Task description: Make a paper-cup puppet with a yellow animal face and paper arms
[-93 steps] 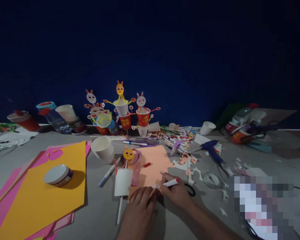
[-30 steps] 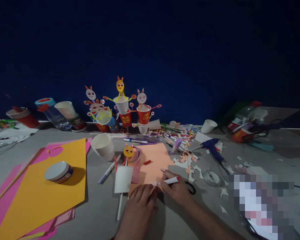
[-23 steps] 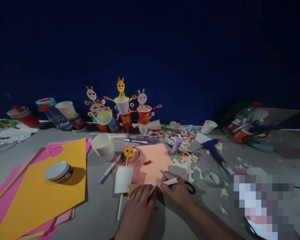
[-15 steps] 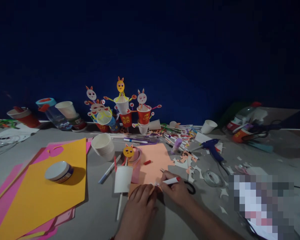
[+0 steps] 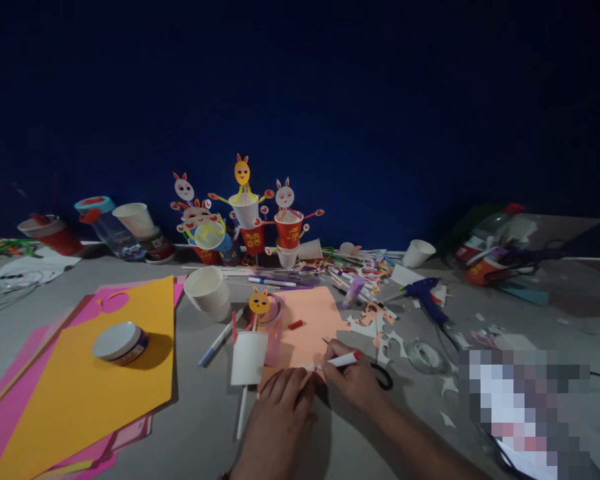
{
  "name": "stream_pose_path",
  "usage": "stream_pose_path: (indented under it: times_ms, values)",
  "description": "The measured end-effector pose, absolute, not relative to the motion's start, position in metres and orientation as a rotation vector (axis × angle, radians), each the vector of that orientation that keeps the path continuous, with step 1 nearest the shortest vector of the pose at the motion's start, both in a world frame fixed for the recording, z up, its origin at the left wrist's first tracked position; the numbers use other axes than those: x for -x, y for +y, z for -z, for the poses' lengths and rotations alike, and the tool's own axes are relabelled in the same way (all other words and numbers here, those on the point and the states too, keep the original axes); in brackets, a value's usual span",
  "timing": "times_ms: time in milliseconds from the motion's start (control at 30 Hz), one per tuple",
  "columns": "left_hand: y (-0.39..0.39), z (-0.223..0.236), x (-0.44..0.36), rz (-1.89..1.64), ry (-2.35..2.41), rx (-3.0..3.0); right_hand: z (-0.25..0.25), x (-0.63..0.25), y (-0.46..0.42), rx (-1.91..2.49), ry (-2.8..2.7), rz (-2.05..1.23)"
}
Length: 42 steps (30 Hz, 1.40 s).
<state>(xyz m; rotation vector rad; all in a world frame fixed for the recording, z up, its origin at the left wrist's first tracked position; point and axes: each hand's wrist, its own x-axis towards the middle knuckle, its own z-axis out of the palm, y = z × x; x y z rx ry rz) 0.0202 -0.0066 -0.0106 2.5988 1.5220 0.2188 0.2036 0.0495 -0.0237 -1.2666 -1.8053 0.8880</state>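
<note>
My right hand (image 5: 353,377) is closed around a white marker with a red end (image 5: 345,360), its tip down near the bottom of the peach paper (image 5: 310,307). Flat on that paper's near edge lies my left hand (image 5: 286,400), fingers stretched out beside the marker tip; whatever is under them is hidden. A black looped handle (image 5: 384,377), like that of scissors, pokes out from behind my right hand. The small red cap (image 5: 295,325) lies on the paper. Left of my hands is a white paper cup (image 5: 249,360) on a stick, with a yellow animal face (image 5: 259,302) above it.
Orange sheets (image 5: 115,407) with a round white-lidded jar (image 5: 121,342) are on the left. Stacked cups (image 5: 207,293) stand behind. Cup figures (image 5: 253,239) line the back. Paper scraps (image 5: 375,327), a tape roll (image 5: 427,357) and a blue glue gun (image 5: 425,297) lie right.
The view has shifted very slightly, so everything sits a little further right. Both hands keep nearly the same position on the paper, the marker still in the right one.
</note>
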Motion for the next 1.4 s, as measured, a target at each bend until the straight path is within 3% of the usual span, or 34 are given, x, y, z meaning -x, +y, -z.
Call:
stream_pose_path:
  times_ms: [1400]
  values:
    - [-0.006,0.02,-0.019,-0.246,1.514,-2.674,0.024,-0.203,0.048,1.222,-1.828,-0.969]
